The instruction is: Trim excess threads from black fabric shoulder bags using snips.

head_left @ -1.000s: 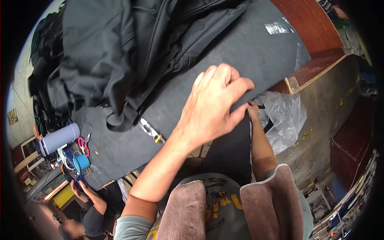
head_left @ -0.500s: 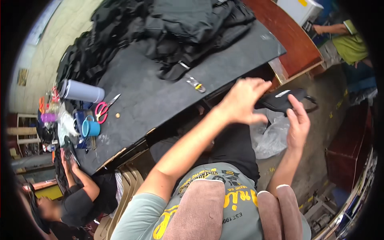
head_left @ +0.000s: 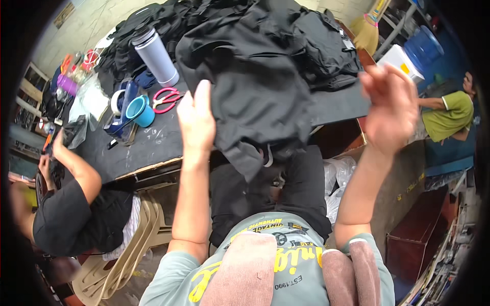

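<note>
We see the left hand [head_left: 196,120] raised, fingers straight and open, its palm side against the edge of a black garment [head_left: 255,97] that hangs over the near rim of the dark table [head_left: 148,148]. The right hand [head_left: 390,107] is up by itself, fingers spread, gripping nothing, though it looks a little blurred. Behind the left hand we spot red-handled scissors [head_left: 166,98], a blue cup [head_left: 139,110] and a tall grey bottle [head_left: 155,56]. At far left, another person's arm [head_left: 76,166] reaches onto the table.
</note>
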Available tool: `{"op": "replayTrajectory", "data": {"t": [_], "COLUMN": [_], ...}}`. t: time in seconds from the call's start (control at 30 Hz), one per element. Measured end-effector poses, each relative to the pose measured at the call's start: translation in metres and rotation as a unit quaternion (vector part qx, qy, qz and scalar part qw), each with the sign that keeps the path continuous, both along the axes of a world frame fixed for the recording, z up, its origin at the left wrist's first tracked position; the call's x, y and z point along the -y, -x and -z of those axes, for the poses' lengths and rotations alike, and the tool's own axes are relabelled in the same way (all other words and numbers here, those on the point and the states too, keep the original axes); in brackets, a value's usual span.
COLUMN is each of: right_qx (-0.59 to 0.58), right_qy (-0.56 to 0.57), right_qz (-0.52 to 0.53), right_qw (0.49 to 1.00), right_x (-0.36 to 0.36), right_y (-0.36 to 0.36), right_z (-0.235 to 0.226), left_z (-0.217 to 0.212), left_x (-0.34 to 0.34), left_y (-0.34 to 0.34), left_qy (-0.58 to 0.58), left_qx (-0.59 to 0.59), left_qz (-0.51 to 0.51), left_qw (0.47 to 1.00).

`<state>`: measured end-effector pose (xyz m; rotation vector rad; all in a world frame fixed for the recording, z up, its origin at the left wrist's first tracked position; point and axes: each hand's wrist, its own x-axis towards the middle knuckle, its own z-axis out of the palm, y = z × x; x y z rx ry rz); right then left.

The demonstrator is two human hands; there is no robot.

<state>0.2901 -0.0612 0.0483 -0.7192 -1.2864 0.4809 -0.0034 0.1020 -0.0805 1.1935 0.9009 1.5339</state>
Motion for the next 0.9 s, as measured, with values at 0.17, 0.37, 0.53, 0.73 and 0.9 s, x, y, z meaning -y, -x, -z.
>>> {"op": "replayTrajectory", "data": {"t": [0.17,0.37,0.53,0.73,0.9], "right_qx": [0.271,0.619,0.559,0.461,0.437], "right_qy": [0.134,0.072,0.111,0.232,0.251], "right_qz": [0.163,0.387,0.348,0.337,0.392], "right_qw": [0.939,0.679,0.744,0.788,0.770], "right_x": [-0.142,-0.167,-0.168,-0.093,-0.065], "right_y": [-0.026,-0.050,-0.049,0.002,-0.002], "right_z": [0.130,0.208,0.193,0.183,0.213], "left_z": [0.077,0.031,0.030,0.039,0.049], "left_x": [-0.089,-0.026,0.022,0.037,0.031], "left_y": [0.053,0.053,0.027,-0.020,-0.025], "left_qy": [-0.004,-0.209,-0.231,-0.229,-0.203], "left_qx": [-0.213,-0.349,-0.356,-0.396,-0.461], "left_qz": [0.004,-0.175,-0.025,0.002,0.030], "left_qw": [0.977,0.897,0.905,0.889,0.863]}}
